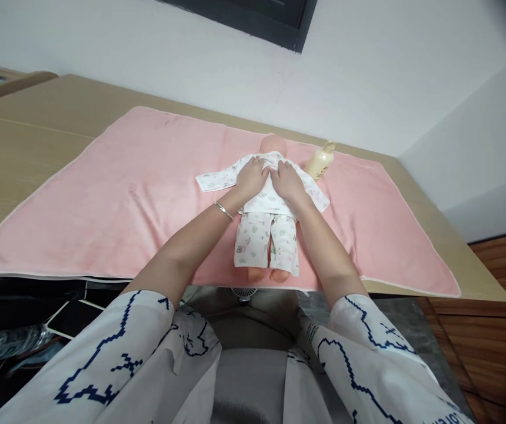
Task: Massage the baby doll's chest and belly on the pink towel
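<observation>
A baby doll (273, 144) in a white printed top (267, 203) and matching trousers (253, 238) lies stretched out on a pink mat (103, 200), its feet toward me. Which way its face points I cannot tell. My left hand (253, 175) rests flat on the left of the doll's upper body, a silver bangle (223, 209) on that wrist. On the right of the upper body lies my right hand (287, 180), fingers stretched out. The thumbs come close together at the middle. Both hands are open on the cloth, holding nothing.
A pale yellow pump bottle (320, 162) stands on the mat to the right of the doll. The mat covers much of a wooden table (469, 274) against a white wall. Below the table's left edge are a phone (75, 318) and a clear plastic bottle (10, 343).
</observation>
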`<state>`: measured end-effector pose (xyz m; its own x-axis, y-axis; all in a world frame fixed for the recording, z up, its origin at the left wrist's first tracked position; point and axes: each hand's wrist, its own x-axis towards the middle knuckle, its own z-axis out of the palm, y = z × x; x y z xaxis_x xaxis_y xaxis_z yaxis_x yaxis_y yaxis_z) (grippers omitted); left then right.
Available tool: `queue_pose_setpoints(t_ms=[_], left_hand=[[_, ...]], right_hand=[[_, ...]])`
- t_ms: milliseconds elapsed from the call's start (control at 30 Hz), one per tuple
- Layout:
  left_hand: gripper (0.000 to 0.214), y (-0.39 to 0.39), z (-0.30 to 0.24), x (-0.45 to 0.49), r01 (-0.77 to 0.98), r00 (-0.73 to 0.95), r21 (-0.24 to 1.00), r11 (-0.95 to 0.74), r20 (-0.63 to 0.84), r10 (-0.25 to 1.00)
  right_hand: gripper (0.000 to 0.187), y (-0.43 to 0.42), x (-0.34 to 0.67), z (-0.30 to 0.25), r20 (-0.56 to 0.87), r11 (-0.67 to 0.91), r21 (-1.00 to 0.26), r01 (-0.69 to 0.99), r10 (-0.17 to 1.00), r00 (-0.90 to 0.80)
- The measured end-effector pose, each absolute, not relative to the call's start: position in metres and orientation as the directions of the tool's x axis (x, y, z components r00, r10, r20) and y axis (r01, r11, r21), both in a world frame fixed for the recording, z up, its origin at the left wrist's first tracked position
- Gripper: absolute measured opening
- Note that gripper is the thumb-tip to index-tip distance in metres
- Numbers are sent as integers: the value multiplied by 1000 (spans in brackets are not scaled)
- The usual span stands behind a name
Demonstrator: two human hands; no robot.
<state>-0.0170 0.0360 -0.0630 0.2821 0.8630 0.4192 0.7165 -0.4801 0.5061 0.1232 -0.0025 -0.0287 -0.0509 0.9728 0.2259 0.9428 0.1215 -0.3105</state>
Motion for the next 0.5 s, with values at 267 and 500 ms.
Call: queue_pose_setpoints(t_ms=[267,500], left_hand=[[38,19,-46,-14,775,286,443,-450,388,876],[35,20,-48,-15,764,261,469,-444,404,877]], right_hand=[[69,24,152,-45,266,176,-469,865,963,-51],[72,22,149,-47,296,175,-440,881,954,-41]])
